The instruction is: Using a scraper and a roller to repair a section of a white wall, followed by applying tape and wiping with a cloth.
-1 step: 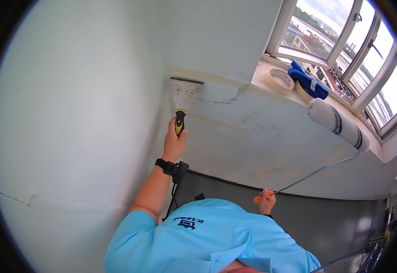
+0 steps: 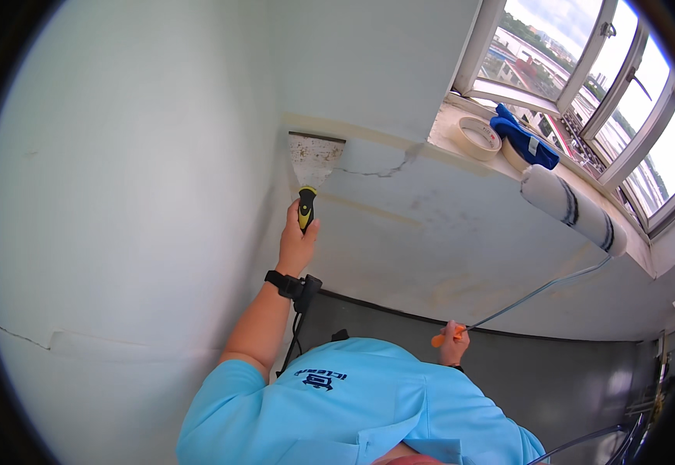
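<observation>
My left hand [image 2: 298,240] is closed round the black-and-yellow handle of a wide scraper [image 2: 316,155]. Its speckled blade points up against the pale wall beside a crack [image 2: 384,174], just below a yellowish band [image 2: 368,133]; whether it touches is unclear. Lower right, my right hand [image 2: 452,345] grips the orange handle of a paint roller [image 2: 566,205] on a long bent metal rod. The roller's white, dark-striped sleeve is raised near the windowsill.
An open window [image 2: 539,46] is at upper right, with tape rolls [image 2: 474,139] and a blue cloth item [image 2: 527,143] on its sill [image 2: 453,124]. A left wall [image 2: 120,194] with a crack meets the window wall. Dark grey flooring [image 2: 546,372] shows below.
The roller head has shifted very slightly left. My left hand and the scraper look the same.
</observation>
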`<state>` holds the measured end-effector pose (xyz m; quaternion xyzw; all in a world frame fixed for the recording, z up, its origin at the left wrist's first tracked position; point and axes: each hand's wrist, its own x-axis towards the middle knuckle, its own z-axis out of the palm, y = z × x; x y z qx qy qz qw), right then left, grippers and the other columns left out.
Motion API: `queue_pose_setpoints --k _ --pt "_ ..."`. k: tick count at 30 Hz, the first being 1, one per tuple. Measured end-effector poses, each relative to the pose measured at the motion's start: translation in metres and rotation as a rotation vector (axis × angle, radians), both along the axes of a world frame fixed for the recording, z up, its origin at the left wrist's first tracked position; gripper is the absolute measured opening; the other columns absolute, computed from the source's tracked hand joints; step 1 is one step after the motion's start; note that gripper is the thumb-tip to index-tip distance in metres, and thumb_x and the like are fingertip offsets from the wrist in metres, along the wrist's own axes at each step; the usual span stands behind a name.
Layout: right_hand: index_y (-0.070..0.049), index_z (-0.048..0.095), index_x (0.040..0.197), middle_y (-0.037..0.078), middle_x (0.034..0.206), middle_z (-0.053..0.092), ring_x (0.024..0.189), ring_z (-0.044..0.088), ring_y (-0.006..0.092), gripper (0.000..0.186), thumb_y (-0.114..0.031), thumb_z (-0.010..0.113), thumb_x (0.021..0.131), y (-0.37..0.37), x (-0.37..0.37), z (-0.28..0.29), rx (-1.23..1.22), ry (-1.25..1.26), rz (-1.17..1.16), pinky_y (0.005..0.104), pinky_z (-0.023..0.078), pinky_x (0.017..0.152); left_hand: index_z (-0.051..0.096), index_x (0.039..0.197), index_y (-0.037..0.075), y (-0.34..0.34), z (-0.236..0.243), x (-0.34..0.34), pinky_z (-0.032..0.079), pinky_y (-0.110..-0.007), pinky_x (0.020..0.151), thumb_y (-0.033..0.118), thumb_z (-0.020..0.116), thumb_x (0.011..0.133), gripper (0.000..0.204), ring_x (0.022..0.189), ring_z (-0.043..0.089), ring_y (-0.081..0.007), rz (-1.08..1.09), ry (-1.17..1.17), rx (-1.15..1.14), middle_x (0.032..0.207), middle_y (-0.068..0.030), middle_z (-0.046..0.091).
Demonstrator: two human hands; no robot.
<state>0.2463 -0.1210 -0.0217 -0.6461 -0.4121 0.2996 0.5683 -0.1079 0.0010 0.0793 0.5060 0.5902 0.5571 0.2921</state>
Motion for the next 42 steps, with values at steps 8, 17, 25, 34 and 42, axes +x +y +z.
queue_pose_setpoints --k 8,17,25,34,42 --pt "-0.005 0.050 0.078 0.000 0.065 0.050 0.058 0.046 0.0079 0.021 -0.024 0.056 0.083 -0.001 0.011 -0.024 0.009 -0.011 0.084 0.0229 0.039 0.054 0.031 0.124 0.003 -0.015 -0.008 0.006 0.042 -0.025 0.060 0.011 0.052 0.083 0.047 0.063 0.047 -0.0105 -0.056 -0.213 0.005 0.076 -0.0025 0.047" --pt "-0.004 0.048 0.076 0.005 0.060 0.046 0.055 0.042 0.0136 0.028 -0.029 0.056 0.083 -0.016 0.011 -0.065 -0.210 -0.179 0.214 0.0274 0.038 0.051 0.026 0.126 0.007 -0.084 -0.049 0.001 0.039 -0.018 0.042 0.012 0.053 0.082 0.052 0.063 0.048 -0.0081 -0.225 -0.272 -0.255 0.079 -0.0020 0.046" --pt "-0.002 0.049 0.077 0.012 0.062 0.052 0.055 0.050 0.0230 0.028 -0.029 0.056 0.082 -0.018 -0.013 -0.066 -0.271 -0.277 0.289 0.0316 0.041 0.053 0.033 0.111 0.005 -0.110 -0.053 0.007 0.039 -0.018 0.042 0.006 0.055 0.078 0.040 0.060 0.048 -0.0077 -0.203 -0.411 -0.247 0.078 -0.0023 0.046" --pt "-0.002 0.047 0.074 0.006 0.061 0.047 0.055 0.041 0.0143 0.026 -0.025 0.056 0.083 -0.005 -0.035 -0.076 -0.251 -0.128 0.263 0.0284 0.038 0.052 0.040 0.089 0.007 -0.106 -0.049 0.019 0.043 -0.020 0.044 0.004 0.057 0.077 0.020 0.056 0.049 -0.0088 -0.239 -0.355 -0.268 0.071 -0.0029 0.049" --pt "0.000 0.050 0.083 0.014 0.072 0.056 0.064 0.053 0.0243 0.027 -0.027 0.055 0.083 -0.018 -0.045 -0.053 -0.372 -0.115 0.305 0.0319 0.043 0.060 0.040 0.092 0.007 -0.115 -0.062 0.013 0.044 -0.021 0.047 0.003 0.055 0.078 0.021 0.058 0.051 -0.0103 -0.320 -0.334 -0.336 0.073 -0.0040 0.050"
